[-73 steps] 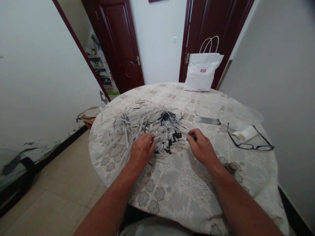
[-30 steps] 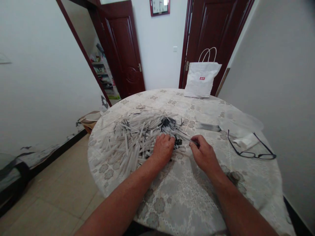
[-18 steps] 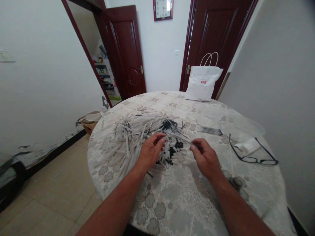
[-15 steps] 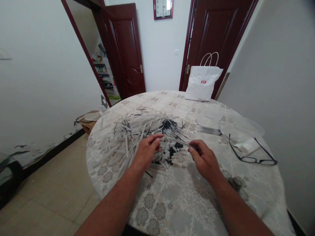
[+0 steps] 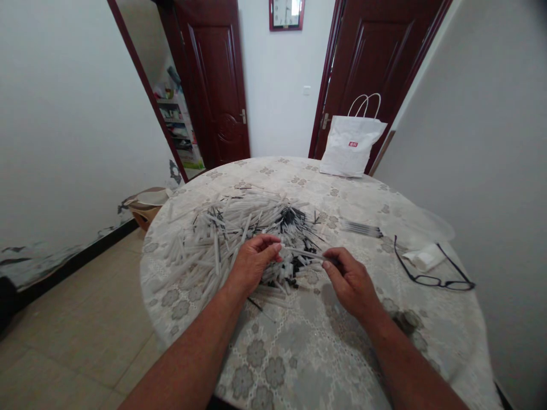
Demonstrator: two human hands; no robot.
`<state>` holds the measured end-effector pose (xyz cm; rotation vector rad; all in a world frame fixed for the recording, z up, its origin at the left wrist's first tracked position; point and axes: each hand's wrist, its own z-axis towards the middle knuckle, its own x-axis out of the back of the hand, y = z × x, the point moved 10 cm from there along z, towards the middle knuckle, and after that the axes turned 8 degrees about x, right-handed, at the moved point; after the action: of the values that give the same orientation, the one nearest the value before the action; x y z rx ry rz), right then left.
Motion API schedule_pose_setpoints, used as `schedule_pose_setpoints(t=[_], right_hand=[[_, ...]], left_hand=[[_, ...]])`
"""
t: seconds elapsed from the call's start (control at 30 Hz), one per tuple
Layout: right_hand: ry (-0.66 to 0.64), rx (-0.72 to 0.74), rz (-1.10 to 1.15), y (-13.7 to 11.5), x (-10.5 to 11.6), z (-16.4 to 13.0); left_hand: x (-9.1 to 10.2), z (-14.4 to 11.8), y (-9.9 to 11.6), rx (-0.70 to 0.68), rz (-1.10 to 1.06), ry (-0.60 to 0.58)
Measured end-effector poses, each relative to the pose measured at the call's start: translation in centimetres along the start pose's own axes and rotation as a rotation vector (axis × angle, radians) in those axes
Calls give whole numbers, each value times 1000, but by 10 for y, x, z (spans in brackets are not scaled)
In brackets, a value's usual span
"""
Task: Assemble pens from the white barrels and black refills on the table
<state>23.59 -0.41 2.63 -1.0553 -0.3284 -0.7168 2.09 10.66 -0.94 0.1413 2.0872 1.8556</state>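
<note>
Between my hands runs a thin translucent pen (image 5: 304,251), held level above the table. My right hand (image 5: 349,280) is closed around its right end, where a dark part shows. At the other end, my left hand (image 5: 255,261) pinches thumb against fingers; a small whitish bit shows at the fingertips, too small to name. Beneath and behind the hands lies a loose heap of clear pen barrels (image 5: 200,256), with dark thin refills (image 5: 291,216) among them. Small black pieces (image 5: 304,262) and short whitish pieces lie just beyond the gap between the hands.
A row of several finished-looking pens (image 5: 362,229) lies to the right. Beyond it are black-framed glasses (image 5: 431,281) and a white paper roll (image 5: 427,259). A white paper bag (image 5: 352,148) stands at the back of the round table, on a flowered tablecloth (image 5: 273,359).
My left fingertips have come onto the pen's left end, where a small gap showed before. My right hand has shifted slightly left. The view has moved a little.
</note>
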Motion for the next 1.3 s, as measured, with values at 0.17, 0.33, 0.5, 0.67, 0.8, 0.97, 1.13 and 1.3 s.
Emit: schedule_pose_setpoints(t=[0.17,0.33,0.5,0.67,0.8,0.97,1.13,1.3], right_hand=[[42,-17,11,1,5,-1],[25,-13,8,-1,3,0],[4,4,11,-4,0,0],[-3,9,-12,-4,0,0],[10,28,-12,-3,1,0],[-7,33,-30,-1,-3,-1],[21,8,-17,3,1,-1],[7,17,-24,2,0,-1]], left_hand=[[3,0,-1,5,6,16],[1,0,0,-6,9,12],[-1,2,-3,17,-12,1],[-2,2,-2,22,-160,-17],[-4,0,-2,62,-189,-12],[-7,-2,0,58,-177,-27],[-7,-2,-3,68,-202,-34],[-5,-2,-2,61,-176,-28]])
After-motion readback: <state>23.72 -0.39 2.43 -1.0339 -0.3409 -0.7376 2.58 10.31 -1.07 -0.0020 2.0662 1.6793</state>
